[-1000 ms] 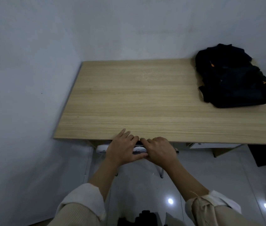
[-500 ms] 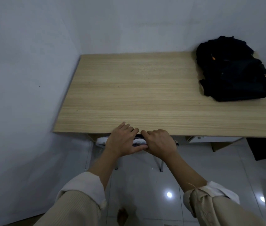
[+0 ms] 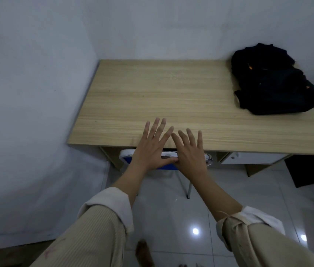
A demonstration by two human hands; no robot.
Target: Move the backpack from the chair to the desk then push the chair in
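Head view: white wall at left, chair tucked under desk, backpack lying on desk's far right corner. Left hand and right hand flat, fingers spread, holding nothing, thumbs meeting over chair's back.

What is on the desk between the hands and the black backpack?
Nothing. In the head view, only bare wooden desk lies between the right hand, the left hand and the backpack.
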